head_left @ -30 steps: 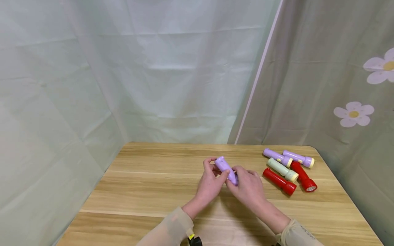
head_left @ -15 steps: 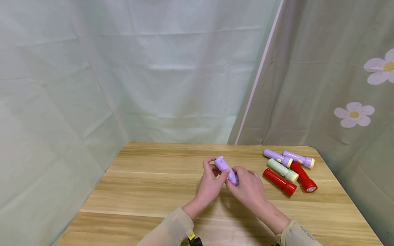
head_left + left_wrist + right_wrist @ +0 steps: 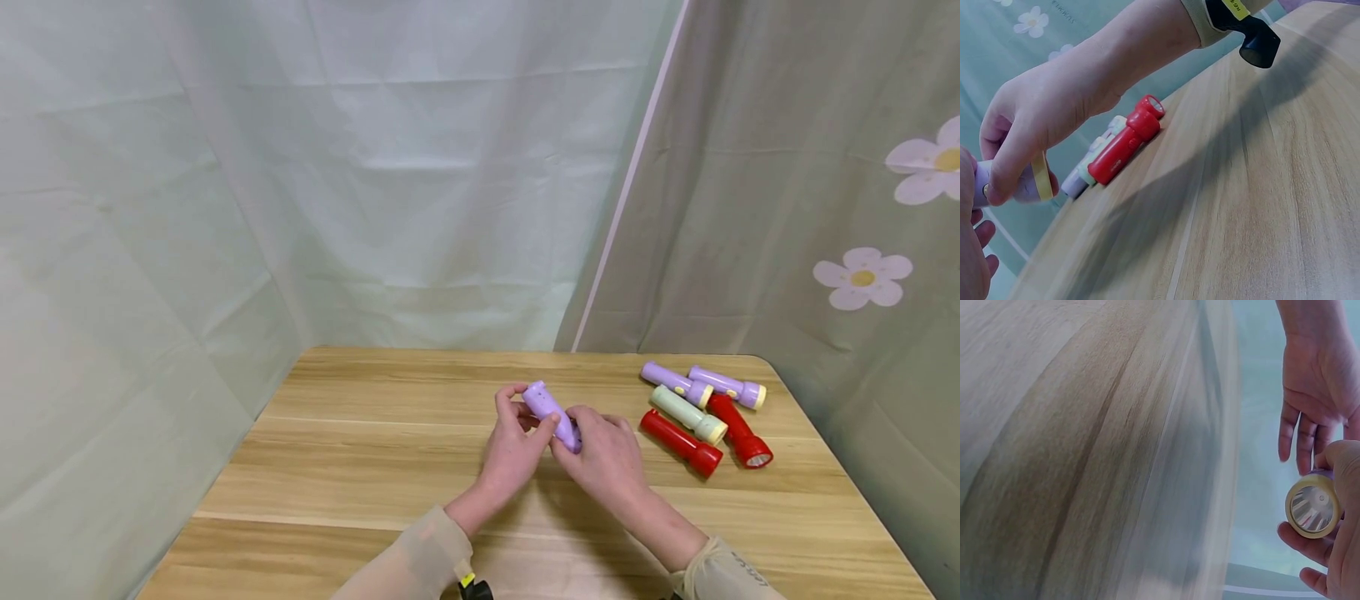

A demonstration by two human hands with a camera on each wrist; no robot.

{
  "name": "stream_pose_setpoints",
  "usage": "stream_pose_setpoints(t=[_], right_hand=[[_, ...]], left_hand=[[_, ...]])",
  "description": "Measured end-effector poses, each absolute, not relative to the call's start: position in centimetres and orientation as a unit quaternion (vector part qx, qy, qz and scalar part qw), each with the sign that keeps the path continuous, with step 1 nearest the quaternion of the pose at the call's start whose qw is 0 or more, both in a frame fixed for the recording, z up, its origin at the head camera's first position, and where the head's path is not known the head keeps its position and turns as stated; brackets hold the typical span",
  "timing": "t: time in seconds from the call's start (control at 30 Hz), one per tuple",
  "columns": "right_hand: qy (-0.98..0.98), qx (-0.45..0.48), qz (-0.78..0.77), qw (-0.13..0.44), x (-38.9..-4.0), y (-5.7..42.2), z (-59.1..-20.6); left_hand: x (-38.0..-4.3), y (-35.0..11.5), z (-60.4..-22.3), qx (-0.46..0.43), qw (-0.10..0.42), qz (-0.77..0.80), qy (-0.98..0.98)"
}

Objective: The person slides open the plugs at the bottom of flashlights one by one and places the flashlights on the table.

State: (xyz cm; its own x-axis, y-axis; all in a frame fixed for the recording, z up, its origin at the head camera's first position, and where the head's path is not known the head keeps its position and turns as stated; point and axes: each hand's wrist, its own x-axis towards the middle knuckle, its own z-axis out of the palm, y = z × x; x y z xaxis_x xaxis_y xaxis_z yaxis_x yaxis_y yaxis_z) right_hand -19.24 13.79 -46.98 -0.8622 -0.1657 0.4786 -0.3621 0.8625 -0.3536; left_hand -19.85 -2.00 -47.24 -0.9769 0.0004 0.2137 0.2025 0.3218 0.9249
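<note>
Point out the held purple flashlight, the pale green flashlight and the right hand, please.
Held purple flashlight [image 3: 547, 404]: head view, on its barrel.
Pale green flashlight [image 3: 682, 410]: head view, on its barrel.
Right hand [image 3: 604, 455]: head view, on its back.

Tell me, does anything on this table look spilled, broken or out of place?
Nothing stands out. Five flashlights lie loosely bunched on the right side of the table, at differing angles, with no visible damage or spill. The left hand and right hand hold a purple flashlight, which looks whole too, though partly covered.
</note>
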Motion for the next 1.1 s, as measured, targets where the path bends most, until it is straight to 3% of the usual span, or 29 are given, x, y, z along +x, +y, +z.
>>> stream_pose_setpoints(t=[1.1], right_hand=[[-0.919,0.209,0.176,0.285,-19.03,14.06,-46.63]], left_hand=[[-19.35,-2.51,-47.76,-0.09,0.089,-0.66,-0.74]])
